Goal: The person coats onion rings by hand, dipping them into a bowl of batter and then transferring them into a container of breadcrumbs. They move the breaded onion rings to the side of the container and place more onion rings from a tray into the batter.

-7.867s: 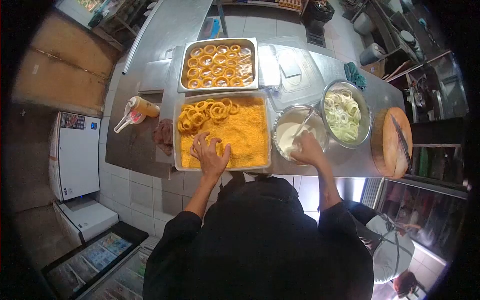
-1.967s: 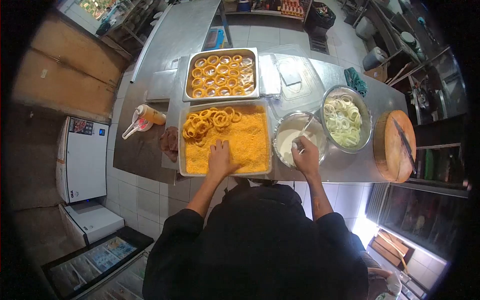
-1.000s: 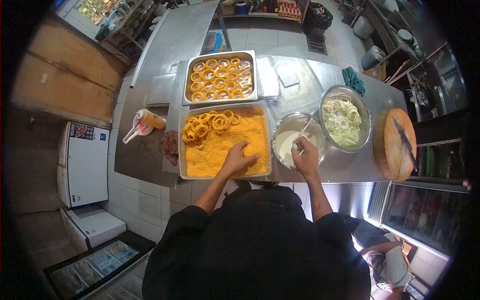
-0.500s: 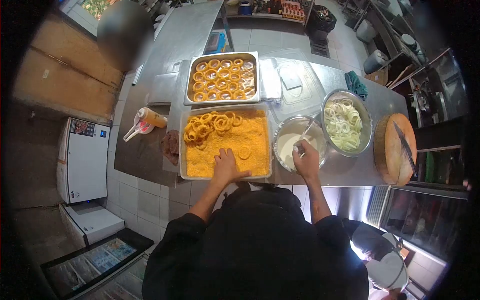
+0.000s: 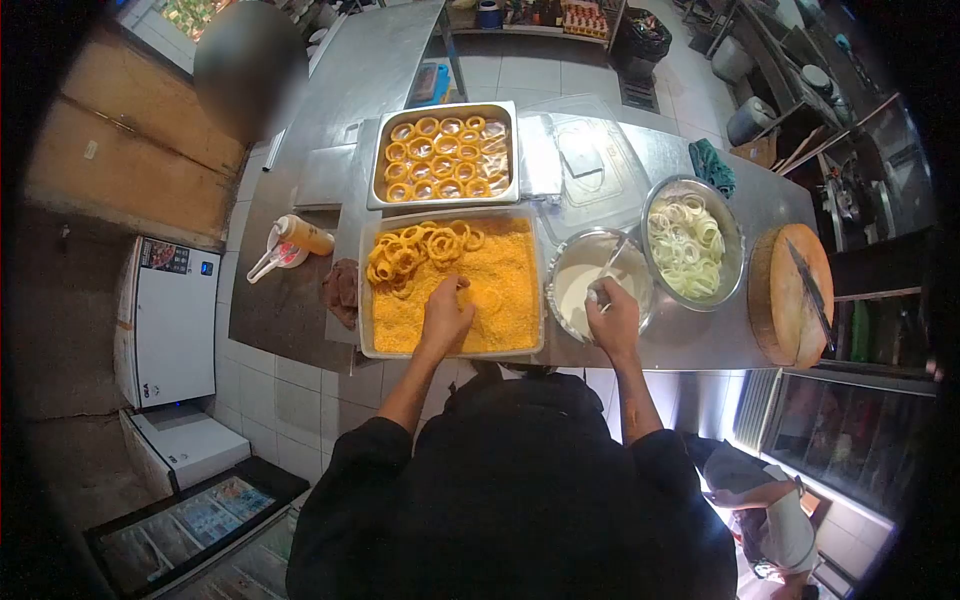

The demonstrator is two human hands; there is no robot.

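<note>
My left hand [image 5: 447, 312] is in a plastic tub [image 5: 541, 300] of orange breadcrumbs [image 5: 400, 325], its fingers curled down into them; what they hold is hidden. Beside its fingertips, a crumb-covered onion ring [image 5: 486, 299] shows only faintly. A pile of breaded onion rings [image 5: 415, 250] sits at the tub's back left. My right hand [image 5: 613, 314] is closed around a thin, pale-handled utensil [image 5: 612, 262], whose lower end is in a metal bowl [image 5: 556, 255] of whitish batter [image 5: 575, 285].
Behind the tub, a steel pan [image 5: 515, 150] holds rows of breaded rings. Sliced onion rings [image 5: 686, 245] fill a bowl at the right, beside a knife [image 5: 808, 280] on a round wooden board [image 5: 775, 310]. A squeeze bottle [image 5: 305, 235] and brown cloth [image 5: 341, 293] lie left.
My left hand has moved slightly up and left, and its spread fingers have curled. The ring beside it is now more covered with crumbs. My right hand stays nearly still.
</note>
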